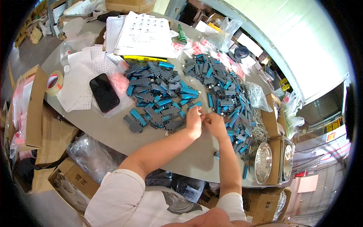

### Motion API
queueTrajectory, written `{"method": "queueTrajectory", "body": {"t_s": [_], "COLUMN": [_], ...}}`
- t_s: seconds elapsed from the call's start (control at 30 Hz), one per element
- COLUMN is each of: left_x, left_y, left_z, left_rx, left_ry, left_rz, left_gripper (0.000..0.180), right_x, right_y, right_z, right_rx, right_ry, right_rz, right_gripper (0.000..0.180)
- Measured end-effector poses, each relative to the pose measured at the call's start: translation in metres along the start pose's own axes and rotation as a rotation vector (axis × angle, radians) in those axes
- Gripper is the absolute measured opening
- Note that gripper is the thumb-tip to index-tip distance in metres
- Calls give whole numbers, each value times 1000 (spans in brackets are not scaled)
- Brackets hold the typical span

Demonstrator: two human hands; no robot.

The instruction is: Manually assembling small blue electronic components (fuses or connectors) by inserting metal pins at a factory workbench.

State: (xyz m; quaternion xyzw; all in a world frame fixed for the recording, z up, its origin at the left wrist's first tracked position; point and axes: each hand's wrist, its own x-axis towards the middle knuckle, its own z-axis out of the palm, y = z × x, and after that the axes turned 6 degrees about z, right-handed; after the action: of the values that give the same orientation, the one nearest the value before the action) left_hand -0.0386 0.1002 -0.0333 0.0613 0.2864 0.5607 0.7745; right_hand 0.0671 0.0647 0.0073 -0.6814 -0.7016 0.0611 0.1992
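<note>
My left hand [194, 122] and my right hand [215, 125] meet fingertip to fingertip above the table, both with fingers pinched. Whatever lies between them is too small and too covered to make out. Just beyond my left hand spreads a heap of dark grey and blue plastic pieces [155, 85], some with small round silvery ends. A second heap of similar pieces [230, 102] lies beyond and right of my right hand. One blue piece [196, 104] rests right by my left fingers.
A black phone [104, 92], a tape roll [55, 82] and paper sheets [79, 62] lie on the left of the grey table [189, 159]. A paper stack [145, 36] is at the back. At right stand a metal bowl [263, 162] and cardboard boxes [275, 113].
</note>
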Motion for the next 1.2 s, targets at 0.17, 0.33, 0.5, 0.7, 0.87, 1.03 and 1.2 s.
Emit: {"method": "queueTrajectory", "body": {"t_s": [0.17,0.33,0.5,0.7,0.87,1.03,1.2], "left_x": [8,-2,0,1,-2,2,0], "left_y": [-4,0,1,1,0,-1,1], "left_z": [-8,-2,1,-1,2,-4,1], "left_rx": [47,-1,-14,25,46,41,-28], "left_ry": [-24,-37,-51,-51,-51,-80,-101], "left_rz": [41,-56,-106,-135,-148,-135,-181], "left_gripper": [24,25,28,27,27,26,26], "right_x": [3,12,12,24,25,17,9], "right_y": [-10,-1,17,23,17,1,43], "right_z": [0,-20,-17,-3,-9,-28,-54], "right_rx": [29,632,-337,-565,-608,188,331], "right_ry": [-14,34,291,205,102,16,303], "right_rz": [85,314,-39,-108,-21,153,357], "right_gripper": [11,14,19,14,14,21,16]}}
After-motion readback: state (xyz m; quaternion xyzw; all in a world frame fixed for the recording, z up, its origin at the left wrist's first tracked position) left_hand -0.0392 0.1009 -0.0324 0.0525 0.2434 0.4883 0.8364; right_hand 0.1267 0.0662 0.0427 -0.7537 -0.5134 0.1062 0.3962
